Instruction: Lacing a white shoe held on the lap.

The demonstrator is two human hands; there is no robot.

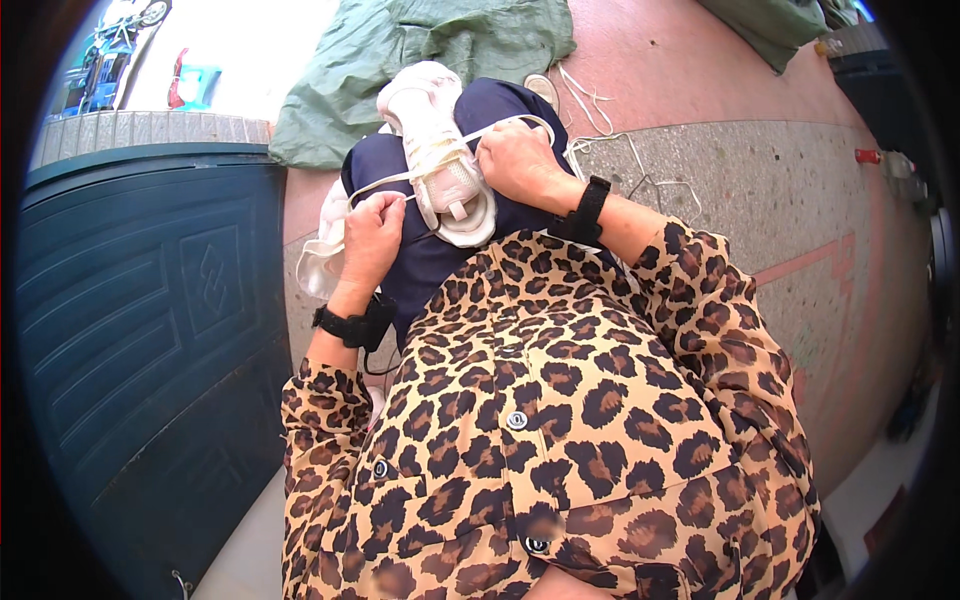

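A white lace-up sneaker lies across my lap on dark navy trousers, its toe pointing away and its heel opening toward me. My left hand is beside the shoe's left side, fingers pinched on a shoelace that stretches to the lacing. On the other side my right hand is closed by the shoe's collar, gripping the shoelace; part of it arcs over the knuckles. Laces cross above the tongue. The fingertips of my right hand are mostly hidden.
A white crumpled-looking thing is left of my knee. Loose white cords trail on the floor near another light shoe. Green cloth lies ahead. A dark blue panelled gate stands at the left.
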